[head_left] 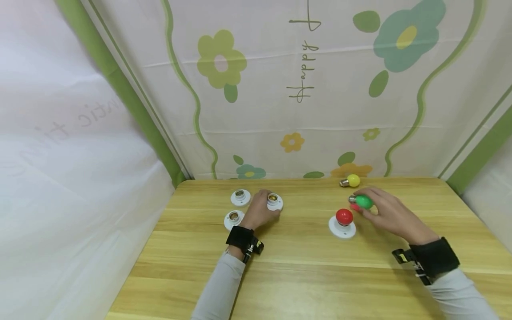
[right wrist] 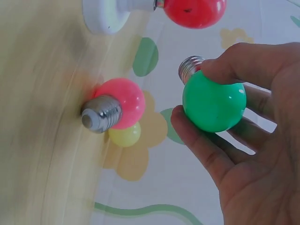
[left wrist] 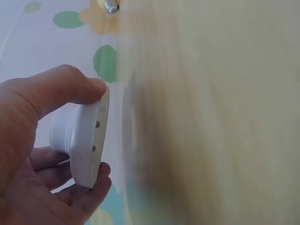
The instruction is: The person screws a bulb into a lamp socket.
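Note:
My left hand (head_left: 262, 211) grips a white round lamp holder (left wrist: 86, 140) by its rim, thumb on one side and fingers on the other. In the left wrist view its underside is tilted off the table. Between thumb and fingers, my right hand (head_left: 388, 211) pinches a green light bulb (right wrist: 214, 101), its metal screw base (head_left: 352, 199) pointing left in the head view. Below that hand lies a pinkish-red bulb (right wrist: 123, 101), mostly hidden from the head camera. Nearby, a red bulb (head_left: 344, 217) stands upright in another white lamp holder (head_left: 342, 231).
Two more white lamp holders, one farther back (head_left: 240, 198) and one nearer (head_left: 233, 218), sit left of my left hand. A yellow bulb (head_left: 354, 180) lies by the wooden table's (head_left: 304, 275) back edge. Behind it hangs a flowered curtain (head_left: 256, 111).

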Tool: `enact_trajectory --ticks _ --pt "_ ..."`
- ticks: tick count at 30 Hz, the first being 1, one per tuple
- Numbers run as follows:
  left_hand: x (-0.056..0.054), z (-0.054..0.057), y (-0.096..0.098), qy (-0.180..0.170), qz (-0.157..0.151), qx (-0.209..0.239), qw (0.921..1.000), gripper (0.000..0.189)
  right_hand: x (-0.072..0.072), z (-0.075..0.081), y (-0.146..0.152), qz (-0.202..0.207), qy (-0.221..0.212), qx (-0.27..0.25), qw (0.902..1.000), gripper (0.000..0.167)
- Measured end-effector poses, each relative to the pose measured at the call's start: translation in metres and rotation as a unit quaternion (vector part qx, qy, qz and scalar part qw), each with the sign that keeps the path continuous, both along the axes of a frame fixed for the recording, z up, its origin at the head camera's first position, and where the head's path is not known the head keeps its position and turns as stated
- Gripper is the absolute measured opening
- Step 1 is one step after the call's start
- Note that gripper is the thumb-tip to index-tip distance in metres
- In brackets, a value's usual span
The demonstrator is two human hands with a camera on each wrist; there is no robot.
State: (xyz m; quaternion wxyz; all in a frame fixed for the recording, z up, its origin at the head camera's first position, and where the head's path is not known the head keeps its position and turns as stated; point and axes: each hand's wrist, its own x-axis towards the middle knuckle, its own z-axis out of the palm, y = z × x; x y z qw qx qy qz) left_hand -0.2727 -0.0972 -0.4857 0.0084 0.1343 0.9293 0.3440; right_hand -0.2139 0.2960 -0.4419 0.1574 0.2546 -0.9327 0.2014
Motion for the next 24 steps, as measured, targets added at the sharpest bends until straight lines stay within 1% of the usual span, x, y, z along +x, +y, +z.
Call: enact_trajectory --ticks 2,5,12,17,24 --pt "0.001 0.000 0.000 0.001 -0.006 0.013 0.9999 0.070 -0.001 0.000 -0.003 0.007 0.002 -0.002 1.0000 0.044" --pt "0.003 0.000 0.001 0.004 -0.016 0.025 0.9996 0.067 -0.002 -0.001 -0.006 0.020 0.018 -0.003 0.9996 0.044" --pt "0.006 0.003 0.003 0.012 -0.042 0.034 0.9985 0.069 -0.004 -0.001 -0.010 0.039 0.052 -0.005 0.9979 0.046" --pt "0.007 0.003 0.005 0.012 -0.063 0.042 0.9970 0.072 -0.004 -0.001 -0.012 0.046 0.058 -0.006 0.9972 0.045" --pt "0.009 0.001 0.007 0.017 -0.091 0.047 0.9946 0.074 -0.003 0.003 -0.018 0.050 0.054 -0.005 0.9973 0.047"
